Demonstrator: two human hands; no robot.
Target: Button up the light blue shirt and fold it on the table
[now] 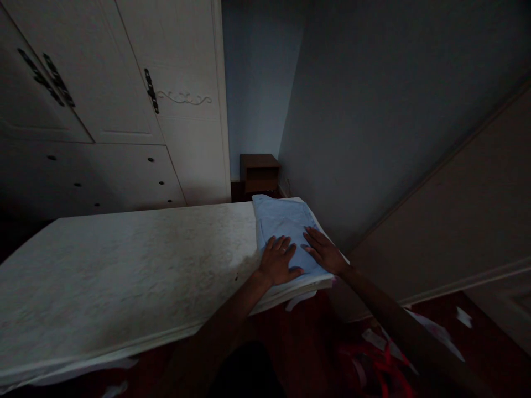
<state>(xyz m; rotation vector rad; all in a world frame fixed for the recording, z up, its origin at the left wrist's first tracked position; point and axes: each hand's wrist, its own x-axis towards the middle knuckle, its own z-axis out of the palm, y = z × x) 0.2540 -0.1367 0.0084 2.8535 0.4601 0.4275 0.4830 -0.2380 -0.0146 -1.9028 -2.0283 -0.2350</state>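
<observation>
A folded light blue cloth (277,215) lies flat at the right end of a pale, stained mattress (166,260). My left hand (279,260) rests palm down on the near part of the cloth, fingers spread, with a ring on one finger. Against the cloth's right side lies my right hand (326,253), its fingers stretched out and pointing left. Neither hand grips anything. The cloth's far edge reaches the mattress's far side, and a bit of the cloth under both hands is hidden.
A white wardrobe (191,149) with dark handles stands beyond the mattress. A small brown nightstand (261,171) sits in the far corner by the grey wall (373,110). Papers (463,317) and a red strappy item (388,367) lie on the dark red floor (286,342).
</observation>
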